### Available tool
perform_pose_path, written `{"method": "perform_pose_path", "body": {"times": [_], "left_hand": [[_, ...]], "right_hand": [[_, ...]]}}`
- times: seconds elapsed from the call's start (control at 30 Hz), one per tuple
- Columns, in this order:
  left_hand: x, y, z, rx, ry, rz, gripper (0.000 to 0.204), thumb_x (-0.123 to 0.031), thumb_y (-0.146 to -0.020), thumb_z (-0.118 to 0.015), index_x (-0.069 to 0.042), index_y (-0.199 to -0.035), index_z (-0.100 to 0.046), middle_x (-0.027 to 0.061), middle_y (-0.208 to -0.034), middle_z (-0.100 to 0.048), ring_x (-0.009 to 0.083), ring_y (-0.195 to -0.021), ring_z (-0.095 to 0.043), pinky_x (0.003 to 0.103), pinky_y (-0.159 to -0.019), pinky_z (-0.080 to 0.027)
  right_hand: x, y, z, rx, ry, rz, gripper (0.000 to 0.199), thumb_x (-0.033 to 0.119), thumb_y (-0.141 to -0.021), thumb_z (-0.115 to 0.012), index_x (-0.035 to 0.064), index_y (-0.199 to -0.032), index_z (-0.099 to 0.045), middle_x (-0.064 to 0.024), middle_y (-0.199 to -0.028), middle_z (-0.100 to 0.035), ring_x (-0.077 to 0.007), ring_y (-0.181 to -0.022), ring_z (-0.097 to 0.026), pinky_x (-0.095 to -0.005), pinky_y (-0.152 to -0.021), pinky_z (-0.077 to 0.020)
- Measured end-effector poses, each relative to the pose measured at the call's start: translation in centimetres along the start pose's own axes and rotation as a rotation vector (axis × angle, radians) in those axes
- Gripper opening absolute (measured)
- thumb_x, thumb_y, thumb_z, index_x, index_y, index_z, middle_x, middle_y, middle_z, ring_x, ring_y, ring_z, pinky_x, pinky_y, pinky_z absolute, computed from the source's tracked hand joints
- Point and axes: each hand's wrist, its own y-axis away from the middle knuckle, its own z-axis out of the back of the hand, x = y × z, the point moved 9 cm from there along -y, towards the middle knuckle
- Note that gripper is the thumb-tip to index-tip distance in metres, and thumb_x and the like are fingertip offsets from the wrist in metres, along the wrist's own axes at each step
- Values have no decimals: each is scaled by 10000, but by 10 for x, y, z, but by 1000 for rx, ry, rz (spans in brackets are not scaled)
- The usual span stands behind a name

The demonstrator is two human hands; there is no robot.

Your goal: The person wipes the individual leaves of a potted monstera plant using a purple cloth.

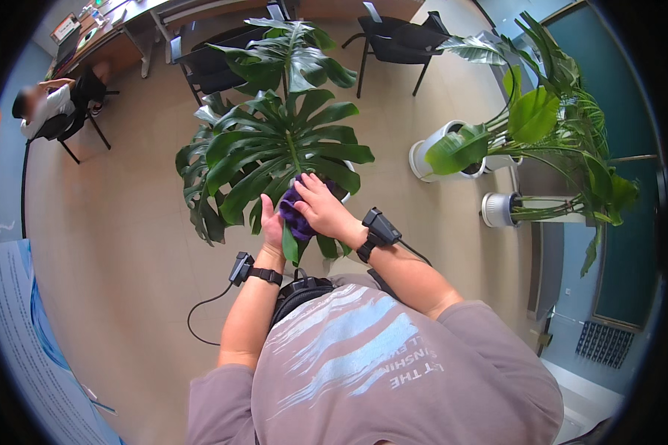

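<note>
- Both hands meet at one big split leaf (289,144), whose midrib runs far from them.
- Right hand (323,208) presses a purple cloth (295,215) on top, fingers curled.
- Left hand (272,226) lies flat, supporting underneath.

Count taken from the head view. Hands at work: two, the left hand (272,226) and the right hand (321,208), both on one purple cloth (297,215). Wrist devices: two, one on the left wrist (242,267) and one on the right wrist (379,228). Potted plants: three, namely one large split-leaf plant (274,141) under the hands and two in white pots, (434,152) and (497,209), to the right. Black chairs: two empty, (397,37) and (208,63). Other persons: one, seated at upper left (44,107). Desks: one (119,30).
</note>
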Motion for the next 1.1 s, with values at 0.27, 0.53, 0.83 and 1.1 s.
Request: {"method": "perform_pose_path", "body": {"times": [0.27,0.53,0.83,1.1], "left_hand": [[4,1,10,109,22,34,990,-794,-850,-349,21,-1411,-375,224,-1395,-476,348,-1255,-504,465,-1086,-378],[7,0,6,168,45,77,989,-786,-860,-334,20,-1434,-356,215,-1382,-493,349,-1230,-519,457,-1074,-388],[-1,5,-7,52,-109,22,1032,-841,-814,-290,-37,-1461,-332,251,-1394,-466,369,-1086,-605,479,-823,-557],[5,15,2,30,-50,29,952,-813,-847,-265,-102,-1474,-348,177,-1399,-496,350,-1134,-587,464,-847,-548]], "right_hand": [[45,42,9,95,83,162,751,223,-702,-783,-33,-1335,-470,-337,-1410,-376,-517,-1328,-336,-533,-1110,-295],[61,70,10,70,178,240,665,-39,-670,-689,-7,-1310,-512,-275,-1408,-423,-462,-1329,-377,-524,-1125,-305],[43,113,9,131,-336,122,582,5,-753,-681,-12,-1309,-510,-269,-1372,-473,-419,-1275,-463,-430,-1080,-381],[-21,129,23,-72,-1340,-433,327,184,-959,-571,23,-1236,-505,-100,-1145,-621,-172,-1046,-608,-327,-963,-468]]}}
